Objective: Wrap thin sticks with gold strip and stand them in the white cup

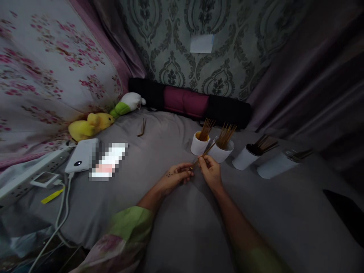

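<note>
My right hand (211,173) is closed in a pinch on thin brown sticks (209,148) that look like incense sticks. They slant up toward the white cups and down toward my left hand (175,178), whose fingers close around the lower end. How many sticks are held is too dim to tell. Just beyond my hands stand a white cup with a yellow inside (196,147) and a wider white cup (219,155), each full of upright sticks. Farther right are a white cylinder with a dark top (244,160) and a pale cylinder (271,167), also holding sticks.
A few loose sticks (142,128) lie on the grey sheet (165,140). On the left are a blurred bright phone-like rectangle (109,161), a white power bank (82,155), a power strip (34,174) with cables and plush toys (88,127). A black-and-maroon roll (186,101) lies along the wall.
</note>
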A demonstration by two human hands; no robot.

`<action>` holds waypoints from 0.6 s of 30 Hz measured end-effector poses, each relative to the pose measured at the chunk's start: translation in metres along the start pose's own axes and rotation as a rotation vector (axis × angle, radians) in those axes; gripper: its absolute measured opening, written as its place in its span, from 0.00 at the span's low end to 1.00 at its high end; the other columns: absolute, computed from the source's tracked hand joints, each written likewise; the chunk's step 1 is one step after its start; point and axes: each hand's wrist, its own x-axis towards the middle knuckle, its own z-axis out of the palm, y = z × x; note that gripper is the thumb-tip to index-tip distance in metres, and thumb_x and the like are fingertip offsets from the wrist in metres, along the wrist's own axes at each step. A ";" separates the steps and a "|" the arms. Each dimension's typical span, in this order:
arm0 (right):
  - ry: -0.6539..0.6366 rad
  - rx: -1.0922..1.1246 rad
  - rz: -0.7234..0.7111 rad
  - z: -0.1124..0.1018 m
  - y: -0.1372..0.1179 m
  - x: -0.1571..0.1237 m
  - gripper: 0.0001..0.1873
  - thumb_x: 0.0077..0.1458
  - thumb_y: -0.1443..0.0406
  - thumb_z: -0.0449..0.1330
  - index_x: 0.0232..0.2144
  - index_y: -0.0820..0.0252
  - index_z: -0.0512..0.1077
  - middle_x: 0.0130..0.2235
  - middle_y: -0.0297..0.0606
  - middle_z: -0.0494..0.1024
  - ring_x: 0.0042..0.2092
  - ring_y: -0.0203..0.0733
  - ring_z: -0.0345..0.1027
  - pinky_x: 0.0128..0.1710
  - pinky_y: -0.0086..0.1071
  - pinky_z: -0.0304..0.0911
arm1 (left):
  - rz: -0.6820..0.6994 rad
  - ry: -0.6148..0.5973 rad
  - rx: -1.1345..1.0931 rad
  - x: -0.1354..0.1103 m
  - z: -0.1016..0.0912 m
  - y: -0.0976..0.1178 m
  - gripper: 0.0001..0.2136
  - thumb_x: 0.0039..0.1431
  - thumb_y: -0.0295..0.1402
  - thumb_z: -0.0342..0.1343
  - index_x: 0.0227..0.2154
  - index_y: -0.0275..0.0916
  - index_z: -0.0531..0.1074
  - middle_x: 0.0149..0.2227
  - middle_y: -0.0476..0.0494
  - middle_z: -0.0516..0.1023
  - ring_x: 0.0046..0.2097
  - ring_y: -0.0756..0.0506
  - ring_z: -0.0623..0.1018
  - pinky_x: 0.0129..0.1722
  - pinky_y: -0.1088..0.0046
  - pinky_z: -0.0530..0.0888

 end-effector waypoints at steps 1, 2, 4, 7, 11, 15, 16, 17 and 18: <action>-0.005 0.001 0.000 0.000 0.000 0.000 0.13 0.51 0.56 0.53 0.29 0.61 0.69 0.22 0.31 0.66 0.24 0.32 0.58 0.22 0.25 0.53 | -0.010 -0.010 -0.007 -0.001 0.000 0.001 0.21 0.47 0.33 0.58 0.46 0.32 0.66 0.31 0.45 0.72 0.24 0.56 0.66 0.22 0.79 0.61; -0.007 0.000 -0.001 -0.001 0.000 0.000 0.14 0.51 0.56 0.53 0.29 0.61 0.69 0.22 0.31 0.66 0.23 0.32 0.58 0.22 0.25 0.53 | -0.020 -0.017 -0.010 -0.002 0.001 0.002 0.22 0.47 0.32 0.58 0.46 0.33 0.66 0.31 0.45 0.72 0.24 0.56 0.66 0.23 0.79 0.60; -0.012 -0.005 0.000 -0.002 -0.001 0.000 0.14 0.51 0.56 0.53 0.29 0.61 0.69 0.22 0.31 0.65 0.23 0.32 0.57 0.22 0.25 0.53 | -0.033 -0.025 -0.008 -0.002 0.001 0.003 0.22 0.46 0.32 0.59 0.46 0.33 0.66 0.31 0.45 0.72 0.24 0.56 0.66 0.22 0.79 0.60; -0.018 -0.020 -0.004 -0.002 -0.002 0.000 0.14 0.51 0.56 0.53 0.28 0.62 0.69 0.22 0.31 0.66 0.23 0.31 0.57 0.22 0.25 0.53 | -0.044 -0.035 -0.013 -0.002 0.000 0.000 0.22 0.46 0.33 0.60 0.45 0.34 0.66 0.32 0.44 0.73 0.24 0.56 0.67 0.22 0.79 0.59; -0.019 -0.039 -0.012 -0.003 -0.001 0.002 0.15 0.50 0.56 0.53 0.29 0.63 0.70 0.22 0.32 0.67 0.23 0.31 0.57 0.22 0.25 0.53 | -0.044 -0.057 -0.048 0.000 -0.003 -0.004 0.22 0.44 0.34 0.61 0.44 0.33 0.67 0.32 0.43 0.73 0.25 0.55 0.67 0.23 0.78 0.60; -0.005 -0.035 -0.002 -0.005 -0.002 0.004 0.16 0.51 0.56 0.53 0.31 0.64 0.70 0.21 0.31 0.65 0.22 0.31 0.56 0.21 0.25 0.53 | -0.065 -0.080 -0.040 -0.001 -0.004 -0.003 0.22 0.44 0.34 0.61 0.44 0.34 0.67 0.33 0.43 0.73 0.25 0.55 0.67 0.23 0.78 0.60; 0.002 -0.029 0.001 -0.005 -0.002 0.005 0.16 0.51 0.56 0.52 0.32 0.64 0.70 0.21 0.31 0.66 0.23 0.31 0.57 0.21 0.25 0.53 | -0.078 -0.077 -0.031 -0.001 -0.004 -0.002 0.22 0.44 0.34 0.61 0.44 0.34 0.67 0.32 0.43 0.73 0.25 0.55 0.67 0.23 0.78 0.59; 0.011 -0.023 0.004 -0.006 -0.003 0.005 0.17 0.51 0.56 0.52 0.32 0.64 0.70 0.22 0.32 0.66 0.23 0.31 0.57 0.21 0.25 0.53 | -0.091 -0.071 -0.021 -0.002 -0.004 -0.001 0.22 0.44 0.34 0.62 0.44 0.33 0.67 0.32 0.43 0.73 0.25 0.55 0.67 0.23 0.78 0.59; 0.022 -0.020 0.008 -0.008 -0.003 0.006 0.17 0.51 0.55 0.52 0.33 0.63 0.70 0.22 0.32 0.67 0.23 0.32 0.58 0.21 0.25 0.54 | -0.101 -0.067 -0.014 -0.002 -0.003 0.000 0.22 0.44 0.34 0.62 0.44 0.33 0.68 0.32 0.44 0.73 0.25 0.55 0.67 0.23 0.78 0.59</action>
